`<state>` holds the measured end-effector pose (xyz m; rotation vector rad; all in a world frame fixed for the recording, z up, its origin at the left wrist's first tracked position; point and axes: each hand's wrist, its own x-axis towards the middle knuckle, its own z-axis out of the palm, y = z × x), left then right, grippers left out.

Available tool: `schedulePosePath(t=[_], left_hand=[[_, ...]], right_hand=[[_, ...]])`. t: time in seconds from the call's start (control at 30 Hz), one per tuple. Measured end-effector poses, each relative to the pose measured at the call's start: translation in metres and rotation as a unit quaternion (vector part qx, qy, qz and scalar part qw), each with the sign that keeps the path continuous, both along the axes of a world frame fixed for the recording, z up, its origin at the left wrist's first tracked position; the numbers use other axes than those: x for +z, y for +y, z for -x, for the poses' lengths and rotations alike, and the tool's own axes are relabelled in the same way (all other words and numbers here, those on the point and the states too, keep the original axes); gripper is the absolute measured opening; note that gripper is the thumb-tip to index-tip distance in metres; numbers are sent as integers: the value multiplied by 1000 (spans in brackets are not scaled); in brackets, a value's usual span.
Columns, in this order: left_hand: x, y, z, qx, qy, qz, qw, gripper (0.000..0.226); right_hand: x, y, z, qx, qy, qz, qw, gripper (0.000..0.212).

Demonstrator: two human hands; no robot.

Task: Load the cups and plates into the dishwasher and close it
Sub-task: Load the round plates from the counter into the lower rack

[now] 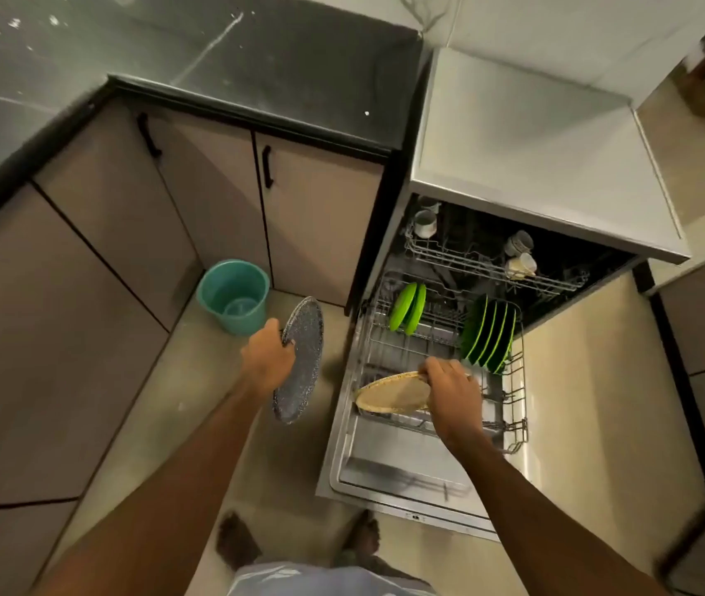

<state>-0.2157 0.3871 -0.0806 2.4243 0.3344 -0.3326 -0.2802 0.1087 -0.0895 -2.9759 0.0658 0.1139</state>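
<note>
The dishwasher stands open, its door [393, 479] folded down and its lower rack [510, 423] pulled out. My right hand [449, 393] grips a beige plate [389, 395] by its rim, tilted over the front left of the lower rack. My left hand [267, 359] holds a grey speckled plate [301, 363] on edge above the floor, left of the door. Green plates stand upright in the rack, two at the back left [407, 307] and several at the right [488, 333]. Cups [518, 253] and a mug [424, 223] sit in the upper rack [462, 255].
A teal bucket [234, 294] stands on the floor in the cabinet corner, left of the dishwasher. Beige cabinets [127, 234] with black handles run under a dark countertop [282, 66]. My bare feet [234, 539] are on the tiled floor before the door.
</note>
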Motion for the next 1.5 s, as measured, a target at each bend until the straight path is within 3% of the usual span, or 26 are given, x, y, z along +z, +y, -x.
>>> schedulePosePath(t=[0.23,0.5,0.7,1.03,1.5], left_hand=[[-40,-77,-5,16,21,12,1000,15],[-94,-130,-31,4,23,32,999,13],[-168,-155,-61,-16,23,52,998,18],[-279,-178,-81,-27,15,27,999,16],[-310,-197,-85,-19,16,20,999,19]], right_hand=[[-28,-83,-5,43,35,-57,997,21],[-75,-120,-24,124,56,-78,988,24],[-123,-129,-49,194,47,-65,978,43],[-214,-153,-71,196,63,-73,976,45],[-237,-164,-78,187,58,-131,972,35]])
